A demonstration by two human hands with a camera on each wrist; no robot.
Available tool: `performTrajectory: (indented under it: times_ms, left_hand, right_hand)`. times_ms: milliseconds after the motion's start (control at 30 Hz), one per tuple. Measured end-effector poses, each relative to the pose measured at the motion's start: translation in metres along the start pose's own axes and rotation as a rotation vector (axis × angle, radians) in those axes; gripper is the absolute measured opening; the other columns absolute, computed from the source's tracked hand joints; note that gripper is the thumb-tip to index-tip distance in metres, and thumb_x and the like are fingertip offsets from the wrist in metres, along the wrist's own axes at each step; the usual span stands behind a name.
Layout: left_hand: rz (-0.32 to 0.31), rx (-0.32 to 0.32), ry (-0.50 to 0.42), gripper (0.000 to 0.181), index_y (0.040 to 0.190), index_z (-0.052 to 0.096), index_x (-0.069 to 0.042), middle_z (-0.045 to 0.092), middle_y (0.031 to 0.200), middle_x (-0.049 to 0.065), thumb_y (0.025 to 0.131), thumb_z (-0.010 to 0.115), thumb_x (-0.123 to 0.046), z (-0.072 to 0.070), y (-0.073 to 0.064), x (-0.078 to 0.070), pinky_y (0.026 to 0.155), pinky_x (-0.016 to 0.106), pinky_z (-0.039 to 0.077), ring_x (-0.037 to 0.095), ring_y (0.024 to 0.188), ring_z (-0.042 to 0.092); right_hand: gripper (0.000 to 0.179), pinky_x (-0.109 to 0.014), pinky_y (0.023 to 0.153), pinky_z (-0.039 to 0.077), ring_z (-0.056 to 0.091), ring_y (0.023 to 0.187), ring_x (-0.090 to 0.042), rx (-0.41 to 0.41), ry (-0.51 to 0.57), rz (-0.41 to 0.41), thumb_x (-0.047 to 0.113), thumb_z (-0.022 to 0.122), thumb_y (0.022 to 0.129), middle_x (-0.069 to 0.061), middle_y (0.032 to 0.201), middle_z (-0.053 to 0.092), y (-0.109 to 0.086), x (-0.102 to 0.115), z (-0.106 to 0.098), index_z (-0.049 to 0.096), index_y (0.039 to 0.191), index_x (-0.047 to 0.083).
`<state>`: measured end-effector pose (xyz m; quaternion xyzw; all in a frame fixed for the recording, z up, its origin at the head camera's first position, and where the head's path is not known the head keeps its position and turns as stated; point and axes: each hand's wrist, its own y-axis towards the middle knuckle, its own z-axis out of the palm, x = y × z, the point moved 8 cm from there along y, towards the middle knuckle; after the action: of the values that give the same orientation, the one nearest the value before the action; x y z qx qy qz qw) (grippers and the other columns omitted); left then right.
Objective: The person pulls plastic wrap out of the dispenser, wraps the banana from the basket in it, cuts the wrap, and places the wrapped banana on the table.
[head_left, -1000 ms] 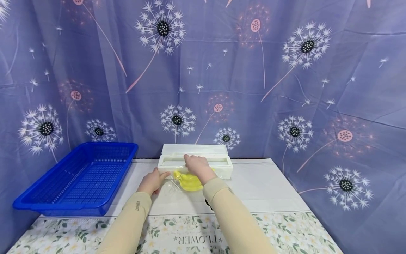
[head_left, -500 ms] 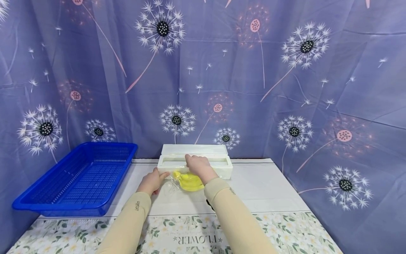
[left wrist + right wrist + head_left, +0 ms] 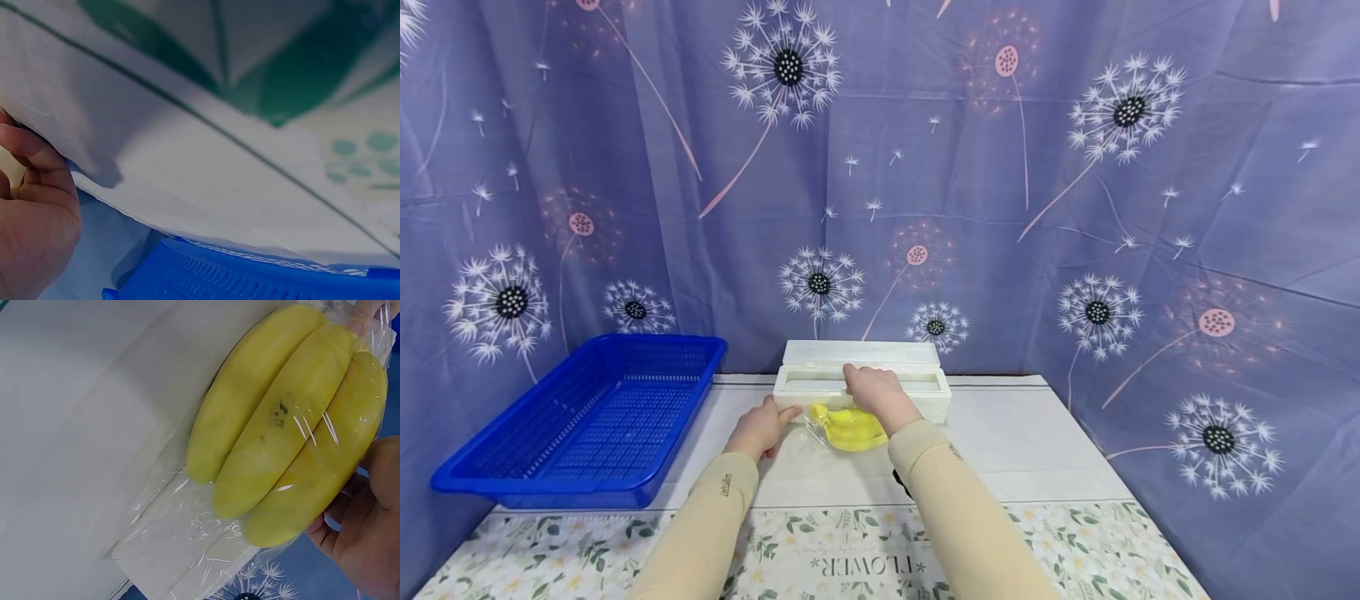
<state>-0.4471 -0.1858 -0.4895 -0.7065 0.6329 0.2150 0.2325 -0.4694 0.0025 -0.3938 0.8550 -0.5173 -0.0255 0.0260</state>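
A white cling film dispenser [image 3: 932,407] stands at the back of the table with its lid raised. Bananas [image 3: 850,429] lie in front of it under clear film [image 3: 200,519]; the right wrist view shows three, one with dark spots. My left hand [image 3: 758,429] holds the dispenser's front left corner, thumb along its front. In the left wrist view its curled fingers [image 3: 47,162] reach out of frame. My right hand [image 3: 880,396] grips at the dispenser's upper front edge, above the bananas. Its curled fingers show in the right wrist view [image 3: 359,506]; what lies under them is hidden.
A blue plastic basket [image 3: 647,479] stands at the left of the table. A floral cloth [image 3: 820,542] covers the front edge. A patterned purple curtain [image 3: 880,192] hangs close behind and at both sides.
My right hand has slid a little to the right along the dispenser's front edge, uncovering more of the bananas. My left hand, dispenser and basket stay in place.
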Motion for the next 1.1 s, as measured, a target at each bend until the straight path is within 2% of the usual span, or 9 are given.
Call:
performTrajectory:
  times_ms: [200,467,733,1100]
  left_hand:
    - [-0.022,0.013,-0.002,0.088,0.148,0.02,0.005,0.057,0.054,0.008,0.096,0.044,-0.063,0.001,0.0,0.002,0.039,0.031,0.034,0.018,0.037,0.046]
    - [-0.038,0.01,0.0,0.089,0.151,0.017,0.003,0.057,0.055,0.008,0.096,0.044,-0.063,0.001,0.002,0.004,0.038,0.03,0.035,0.018,0.038,0.048]
    - [-0.038,0.011,0.003,0.093,0.152,0.014,0.004,0.057,0.054,0.008,0.095,0.042,-0.065,0.001,0.001,0.004,0.038,0.03,0.036,0.018,0.038,0.048]
    - [-0.03,0.01,0.006,0.091,0.151,0.015,0.004,0.058,0.054,0.008,0.096,0.043,-0.063,0.0,0.001,0.003,0.038,0.03,0.036,0.018,0.038,0.048]
  right_hand:
    - [0.003,-0.043,0.078,0.048,0.063,0.088,-0.02,-0.001,-0.001,-0.001,0.02,0.053,0.101,0.005,0.092,0.063,-0.003,-0.001,-0.002,0.05,0.101,0.022]
    - [0.005,-0.041,0.073,0.048,0.062,0.083,-0.02,-0.009,0.002,-0.014,0.023,0.056,0.1,0.005,0.088,0.061,-0.006,-0.003,-0.006,0.051,0.099,0.021]
    - [0.011,-0.039,0.073,0.046,0.06,0.081,-0.016,0.002,0.031,-0.025,0.014,0.06,0.097,0.009,0.088,0.061,-0.007,-0.007,-0.005,0.052,0.099,0.022]
    - [0.007,-0.04,0.073,0.045,0.057,0.076,-0.016,0.005,0.048,-0.023,0.026,0.057,0.1,0.008,0.083,0.058,-0.007,-0.014,-0.004,0.052,0.098,0.022]
